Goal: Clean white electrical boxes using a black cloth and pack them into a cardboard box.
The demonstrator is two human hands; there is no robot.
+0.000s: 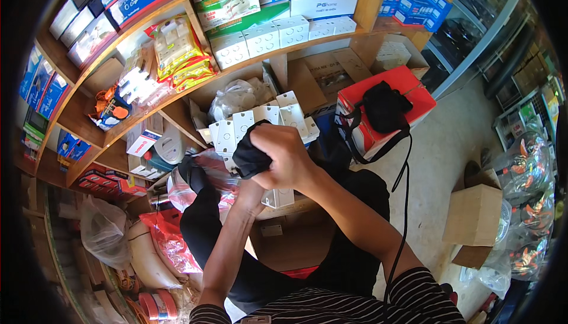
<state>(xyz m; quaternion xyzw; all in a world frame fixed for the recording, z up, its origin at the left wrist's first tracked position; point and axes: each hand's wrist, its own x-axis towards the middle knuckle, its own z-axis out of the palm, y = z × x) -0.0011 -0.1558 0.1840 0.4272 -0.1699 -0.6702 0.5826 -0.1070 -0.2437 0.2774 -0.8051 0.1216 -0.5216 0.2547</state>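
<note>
A bunched black cloth is in front of me, with my right hand closed around its right side. My left hand comes up from below to the same cloth. Its fingers are hidden behind the cloth and my right hand, so their grip does not show. Just beyond are stacked white plastic electrical back boxes with round knockouts. Another white back box sits below my wrists, at the edge of an open cardboard box between my knees.
Wooden shelving with boxed electrical goods curves around the front and left. A red box at the right carries a black pouch with a strap and cord. Bagged fans and a cardboard carton line the far right.
</note>
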